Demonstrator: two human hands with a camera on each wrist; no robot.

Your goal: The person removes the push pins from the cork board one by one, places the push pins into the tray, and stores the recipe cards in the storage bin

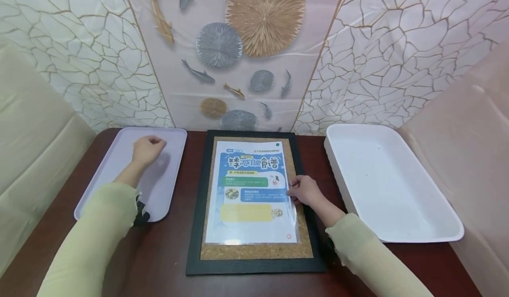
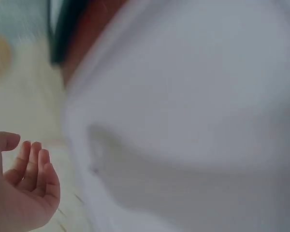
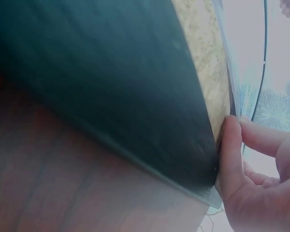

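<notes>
A laminated poster, blue and white with printed Chinese characters, lies on a cork board with a black frame. A small green pushpin shows at the poster's top right corner. My right hand pinches the poster's right edge between thumb and fingers; in the right wrist view, this edge stands slightly off the cork. Over the far part of a pale lilac tray hovers my left hand. Its fingers are loosely bent and nothing is between them and the thumb.
A deep white plastic tub stands to the right of the board. Everything sits on a dark reddish-brown table. Behind rises a patterned wall covering, with padded beige panels at both sides.
</notes>
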